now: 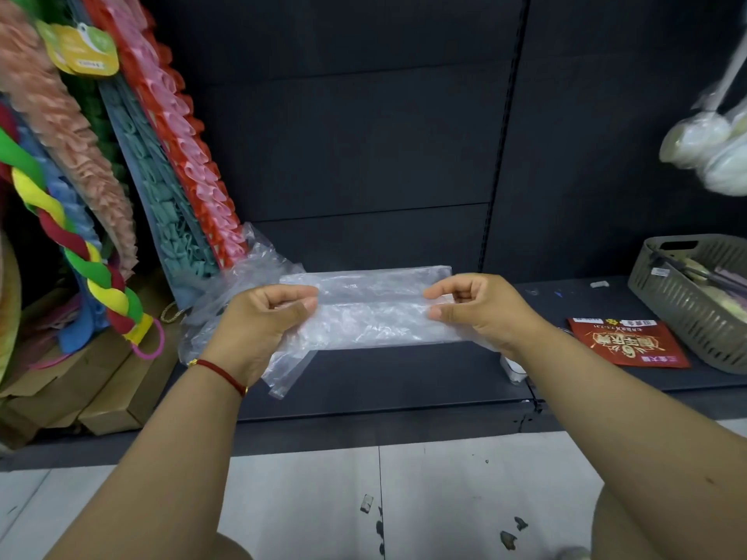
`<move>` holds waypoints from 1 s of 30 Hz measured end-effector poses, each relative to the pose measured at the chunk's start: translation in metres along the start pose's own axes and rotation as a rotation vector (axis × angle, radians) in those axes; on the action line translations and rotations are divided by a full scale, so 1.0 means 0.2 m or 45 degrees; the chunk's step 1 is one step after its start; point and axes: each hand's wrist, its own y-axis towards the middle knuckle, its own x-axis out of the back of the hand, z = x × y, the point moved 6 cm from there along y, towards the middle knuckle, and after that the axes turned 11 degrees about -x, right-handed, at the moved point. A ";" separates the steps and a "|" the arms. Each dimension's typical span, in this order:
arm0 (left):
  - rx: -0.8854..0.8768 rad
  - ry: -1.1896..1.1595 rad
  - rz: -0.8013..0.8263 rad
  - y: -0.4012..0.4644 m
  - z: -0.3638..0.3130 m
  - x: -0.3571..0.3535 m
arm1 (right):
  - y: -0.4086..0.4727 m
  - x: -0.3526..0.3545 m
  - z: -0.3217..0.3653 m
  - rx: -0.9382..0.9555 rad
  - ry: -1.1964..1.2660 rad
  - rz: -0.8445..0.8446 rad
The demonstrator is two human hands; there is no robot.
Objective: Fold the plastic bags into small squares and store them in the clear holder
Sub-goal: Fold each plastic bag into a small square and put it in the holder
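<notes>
With our left hand (pixel 269 317) at nine o'clock and right hand (pixel 475 307) at three each pinching an end of the plastic bag (pixel 376 317) stretched over the shelf (pixel 404 381), we judge the slick film could slip and unfold.

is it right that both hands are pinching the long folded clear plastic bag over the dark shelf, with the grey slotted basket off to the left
Not quite: the grey slotted basket sits to the right, as the head view shows. The rest holds: the left hand and right hand pinch the long folded clear plastic bag over the dark shelf.
</notes>
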 end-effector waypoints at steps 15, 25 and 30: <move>-0.219 0.760 0.120 0.01 -0.11 0.07 | 0.02 0.01 0.01 0.080 -0.201 -0.227; -0.322 0.461 -0.128 0.01 -0.15 0.04 | 0.00 -0.15 -0.13 -0.182 -0.708 0.311; -0.394 0.410 0.014 0.00 -0.19 -0.09 | -0.08 -0.32 -0.10 -0.208 -0.239 0.560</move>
